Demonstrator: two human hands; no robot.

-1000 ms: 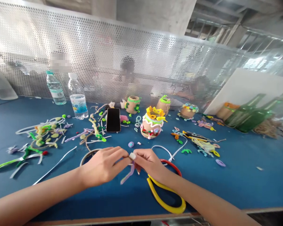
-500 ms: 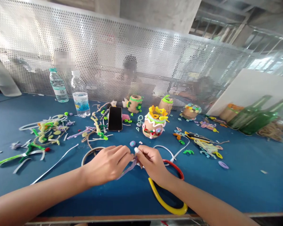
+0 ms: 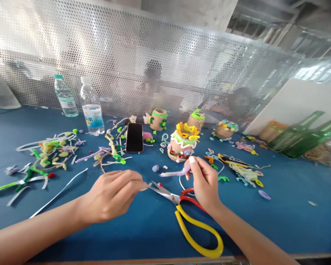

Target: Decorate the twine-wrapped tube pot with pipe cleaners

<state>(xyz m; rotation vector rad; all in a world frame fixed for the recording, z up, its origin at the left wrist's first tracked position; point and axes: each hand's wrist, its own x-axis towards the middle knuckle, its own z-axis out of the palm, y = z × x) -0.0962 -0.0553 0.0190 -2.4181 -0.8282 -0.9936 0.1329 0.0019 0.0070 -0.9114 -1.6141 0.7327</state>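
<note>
Pinched in my right hand [image 3: 204, 180] is a lilac pipe cleaner [image 3: 175, 172], its free end pointing left. My left hand [image 3: 116, 195] is closed, thumb and fingertips together by the scissors' tips; whatever they hold is too small to make out. Between and below my hands lie scissors [image 3: 174, 198] with slightly parted blades and one red and one yellow handle. A small red piece [image 3: 160, 184] is at the blades. Just beyond stands a twine-wrapped jar [image 3: 179, 146] trimmed with yellow, green, white and red pipe cleaner. A small lilac coil [image 3: 155, 168] lies in front of it.
Left are loose pipe cleaners and strips [image 3: 52, 151] and two water bottles [image 3: 92, 114]. A phone [image 3: 134, 137] lies mid-table. More decorated jars [image 3: 158, 120] line the back by a perforated metal screen [image 3: 116, 73]. Pliers [image 3: 234, 161] and green bottles [image 3: 300, 138] are right.
My hands have moved apart from where they met over the scissors. The lilac pipe cleaner has gone right and up with my right hand, and the scissors' blades now show.
</note>
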